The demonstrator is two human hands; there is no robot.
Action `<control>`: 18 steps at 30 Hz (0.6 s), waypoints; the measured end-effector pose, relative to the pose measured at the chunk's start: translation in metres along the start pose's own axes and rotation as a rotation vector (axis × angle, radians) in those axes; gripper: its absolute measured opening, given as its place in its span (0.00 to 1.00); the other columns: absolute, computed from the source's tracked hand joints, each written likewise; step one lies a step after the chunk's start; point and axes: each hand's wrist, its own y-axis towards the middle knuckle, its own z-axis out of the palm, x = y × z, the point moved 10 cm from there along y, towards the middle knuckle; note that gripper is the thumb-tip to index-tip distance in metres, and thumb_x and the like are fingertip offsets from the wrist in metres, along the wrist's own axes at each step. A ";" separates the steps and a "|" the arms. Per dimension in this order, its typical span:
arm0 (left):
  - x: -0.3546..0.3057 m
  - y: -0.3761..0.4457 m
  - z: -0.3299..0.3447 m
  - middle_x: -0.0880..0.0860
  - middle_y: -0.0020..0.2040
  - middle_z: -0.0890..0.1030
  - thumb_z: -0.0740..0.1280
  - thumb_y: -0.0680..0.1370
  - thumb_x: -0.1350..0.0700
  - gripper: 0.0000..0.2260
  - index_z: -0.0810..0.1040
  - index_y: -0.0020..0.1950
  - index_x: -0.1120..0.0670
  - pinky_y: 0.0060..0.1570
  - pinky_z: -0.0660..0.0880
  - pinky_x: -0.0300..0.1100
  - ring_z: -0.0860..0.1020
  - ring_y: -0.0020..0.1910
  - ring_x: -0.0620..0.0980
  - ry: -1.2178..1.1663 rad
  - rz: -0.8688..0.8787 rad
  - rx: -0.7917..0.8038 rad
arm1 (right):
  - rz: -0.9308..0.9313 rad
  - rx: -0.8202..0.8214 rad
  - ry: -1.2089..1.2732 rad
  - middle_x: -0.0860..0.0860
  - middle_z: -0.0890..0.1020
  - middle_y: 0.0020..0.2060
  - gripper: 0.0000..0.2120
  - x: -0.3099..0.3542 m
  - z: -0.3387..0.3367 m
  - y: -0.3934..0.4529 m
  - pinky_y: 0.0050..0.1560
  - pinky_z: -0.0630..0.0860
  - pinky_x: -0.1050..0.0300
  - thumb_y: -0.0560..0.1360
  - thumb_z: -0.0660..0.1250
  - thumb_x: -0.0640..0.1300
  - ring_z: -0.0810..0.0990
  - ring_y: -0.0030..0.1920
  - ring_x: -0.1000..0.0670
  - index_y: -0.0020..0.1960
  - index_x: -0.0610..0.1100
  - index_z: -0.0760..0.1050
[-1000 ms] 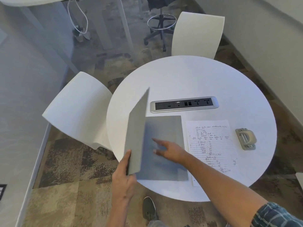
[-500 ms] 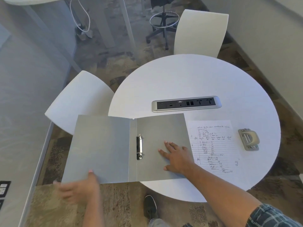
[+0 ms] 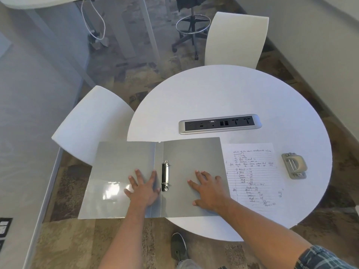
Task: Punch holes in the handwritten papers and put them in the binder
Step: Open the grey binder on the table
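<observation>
While both my hands, left hand (image 3: 144,189) and right hand (image 3: 208,191), press flat, fingers spread, on binder (image 3: 190,152), handwritten papers (image 3: 252,171) look light, floppy; I'd pinch free edge.

The handwritten paper (image 3: 252,177) carries lines of writing too small to read, and its left edge slips under the binder (image 3: 190,160). The hands, left (image 3: 142,189) and right (image 3: 208,188), cover parts of both binder covers beneath their palms. A glare patch (bright, on the left cover) washes out that surface. Port markings on the power strip (image 3: 220,124) are too fine to make out. The shoe (image 3: 178,247) shows only partly beneath the worktop (image 3: 233,94).
</observation>
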 end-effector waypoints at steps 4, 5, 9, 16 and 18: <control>-0.001 0.002 0.007 0.54 0.80 0.25 0.63 0.82 0.41 0.34 0.45 0.81 0.31 0.74 0.43 0.76 0.29 0.79 0.67 -0.037 0.066 0.017 | -0.003 0.001 -0.011 0.43 0.54 0.81 0.41 0.007 -0.009 0.004 0.69 0.63 0.36 0.75 0.67 0.66 0.59 0.77 0.38 0.81 0.53 0.55; -0.001 0.000 0.007 0.52 0.80 0.25 0.65 0.81 0.42 0.34 0.47 0.80 0.30 0.73 0.42 0.76 0.29 0.79 0.66 -0.052 0.082 0.010 | -0.017 -0.012 -0.005 0.43 0.56 0.80 0.41 0.010 -0.014 0.005 0.69 0.65 0.38 0.74 0.70 0.63 0.61 0.75 0.39 0.80 0.51 0.58; -0.006 -0.010 0.010 0.48 0.81 0.29 0.70 0.78 0.43 0.33 0.57 0.78 0.29 0.71 0.33 0.74 0.26 0.79 0.60 -0.136 0.180 0.017 | -0.187 -0.044 0.057 0.46 0.48 0.83 0.45 0.042 -0.028 0.009 0.76 0.63 0.43 0.74 0.73 0.44 0.58 0.79 0.42 0.83 0.45 0.51; -0.005 -0.013 0.005 0.45 0.84 0.39 0.70 0.77 0.38 0.22 0.73 0.71 0.30 0.70 0.28 0.71 0.30 0.81 0.55 -0.326 0.220 -0.048 | -0.253 -0.021 0.157 0.50 0.56 0.82 0.51 0.071 -0.025 0.021 0.75 0.61 0.44 0.72 0.75 0.49 0.59 0.78 0.43 0.84 0.51 0.46; -0.004 -0.012 0.000 0.45 0.85 0.45 0.71 0.77 0.40 0.14 0.79 0.63 0.32 0.70 0.28 0.72 0.33 0.82 0.54 -0.405 0.215 -0.098 | -0.230 -0.039 0.266 0.52 0.59 0.81 0.47 0.071 -0.029 0.026 0.74 0.60 0.43 0.71 0.74 0.54 0.60 0.77 0.45 0.83 0.54 0.52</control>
